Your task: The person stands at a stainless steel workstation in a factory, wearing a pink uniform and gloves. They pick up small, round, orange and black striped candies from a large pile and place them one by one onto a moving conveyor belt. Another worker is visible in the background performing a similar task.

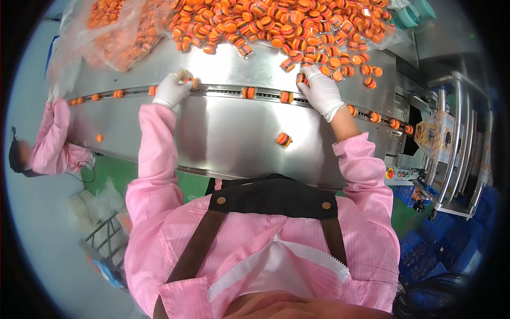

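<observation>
My left hand (170, 91), in a white glove, is closed with a small orange burger-shaped candy (191, 82) at its fingertips, just above the narrow conveyor channel (220, 91). My right hand (322, 91), gloved too, reaches across the channel farther right. Its fingers are bent round another burger-shaped candy (302, 79), close to the front edge of the heap. Between my hands, two candies stand in the channel, one a layered orange candy (248, 93). Beyond the channel a big heap of these candies (281, 24) covers the steel table (223, 125).
A single candy (284, 140) lies on the near side of the table. At far left a co-worker in pink (53, 130) reaches toward the line. Clear plastic bagging (125, 50) holds more candies. A metal-framed machine (446, 138) stands at the right end, near blue crates (430, 244).
</observation>
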The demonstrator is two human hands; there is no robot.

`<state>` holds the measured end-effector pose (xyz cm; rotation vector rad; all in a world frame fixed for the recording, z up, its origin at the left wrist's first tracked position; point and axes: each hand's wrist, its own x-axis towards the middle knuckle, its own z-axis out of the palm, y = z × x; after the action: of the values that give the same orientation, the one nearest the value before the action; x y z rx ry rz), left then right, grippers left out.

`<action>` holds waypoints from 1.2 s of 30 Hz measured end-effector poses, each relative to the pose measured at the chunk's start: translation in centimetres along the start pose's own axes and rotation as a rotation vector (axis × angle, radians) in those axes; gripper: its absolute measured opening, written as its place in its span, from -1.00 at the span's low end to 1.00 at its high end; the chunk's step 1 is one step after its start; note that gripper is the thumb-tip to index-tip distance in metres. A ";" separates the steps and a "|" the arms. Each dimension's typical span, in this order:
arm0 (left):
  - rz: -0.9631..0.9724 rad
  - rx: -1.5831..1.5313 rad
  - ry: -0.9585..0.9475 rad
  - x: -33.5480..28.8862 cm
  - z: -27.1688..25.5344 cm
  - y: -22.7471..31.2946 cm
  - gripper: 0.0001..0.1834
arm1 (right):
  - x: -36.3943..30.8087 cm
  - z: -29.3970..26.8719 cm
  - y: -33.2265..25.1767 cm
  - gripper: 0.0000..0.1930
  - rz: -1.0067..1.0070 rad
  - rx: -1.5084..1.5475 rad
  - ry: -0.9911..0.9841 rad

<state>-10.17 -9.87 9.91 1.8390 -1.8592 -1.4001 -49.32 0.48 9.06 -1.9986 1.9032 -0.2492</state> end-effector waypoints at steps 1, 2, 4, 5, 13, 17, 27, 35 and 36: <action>-0.001 0.052 0.005 -0.3 0.4 -0.5 -0.80 | 0.0 0.4 -0.1 -0.68 0.009 0.036 0.063; -0.002 0.105 0.009 -0.7 1.2 -0.8 -0.82 | -0.1 0.8 -0.2 -0.68 0.020 0.072 0.127; 0.015 0.200 0.045 -1.0 2.5 -0.7 -0.80 | -0.6 0.4 -1.0 -0.69 0.063 0.221 0.176; 0.031 0.286 0.100 -0.8 2.9 -0.4 -0.77 | -1.0 -0.2 -2.4 -0.70 0.096 0.336 0.162; 0.712 0.552 0.349 2.0 6.1 8.4 -0.61 | 0.3 2.5 -7.2 -0.72 -0.068 0.358 -0.118; 0.744 0.856 0.133 5.7 8.6 10.0 -0.68 | 0.7 3.3 -6.7 -0.74 -0.015 0.184 -0.127; 0.604 0.732 -0.300 6.2 8.9 10.2 -0.63 | 3.1 -0.1 -4.4 -0.71 -0.076 -0.027 -0.010; 0.424 0.169 0.173 3.3 3.9 4.0 -0.69 | 6.4 0.0 -4.9 -0.67 -0.033 -0.089 -0.279; 0.342 0.163 0.187 1.9 2.3 4.4 -0.69 | 6.4 0.0 -4.9 -0.69 -0.037 -0.083 -0.283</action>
<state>-15.19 -11.28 10.80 1.5553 -2.1137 -0.9560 -44.35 -5.79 10.14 -2.0010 1.7243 0.1010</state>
